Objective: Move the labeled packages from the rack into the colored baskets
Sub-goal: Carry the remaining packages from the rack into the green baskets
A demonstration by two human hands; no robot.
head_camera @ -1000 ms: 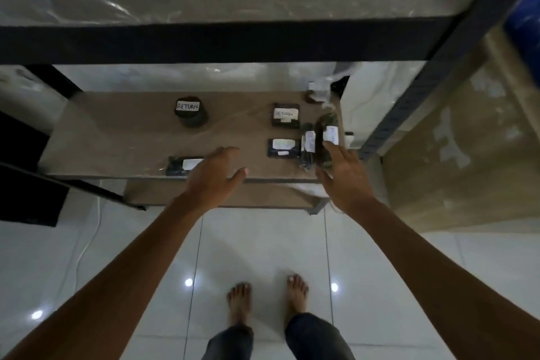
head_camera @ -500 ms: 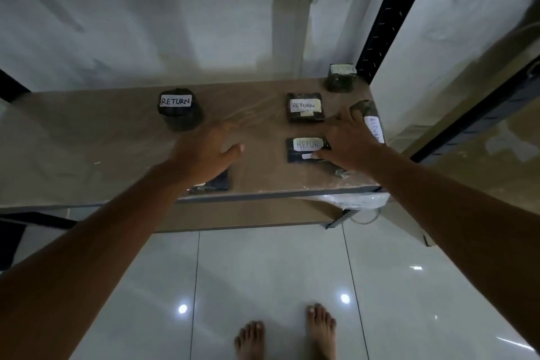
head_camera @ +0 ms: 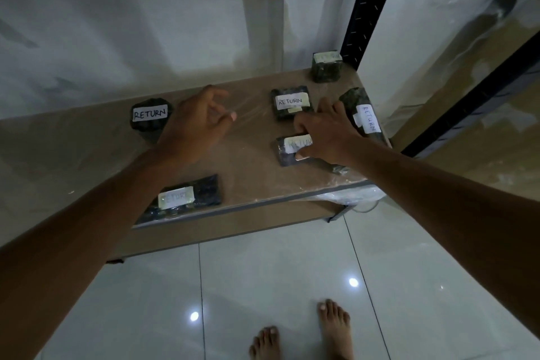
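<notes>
Several dark wrapped packages with white RETURN labels lie on the plastic-covered brown shelf (head_camera: 248, 166) of the rack. My right hand (head_camera: 327, 134) pinches a flat package (head_camera: 285, 153) between thumb and fingers, near the shelf's right end. Beside that hand lie a square package (head_camera: 292, 102) and a long roll (head_camera: 365, 117). A small block (head_camera: 326, 66) stands in the back corner. My left hand (head_camera: 195, 123) hovers with loosely curled fingers and holds nothing, just right of a round package (head_camera: 149, 118). Another flat package (head_camera: 190, 196) lies at the front edge, under my left forearm.
A black rack post (head_camera: 368, 3) rises at the shelf's back right corner. A plastic-wrapped wall closes the back. White tiled floor (head_camera: 263, 286) spreads below the shelf, with my bare feet (head_camera: 304, 333) on it.
The view has closed in on the shelf. My left hand moved back toward the round package. My right hand's thumb and fingers have closed on the flat package's edges.
</notes>
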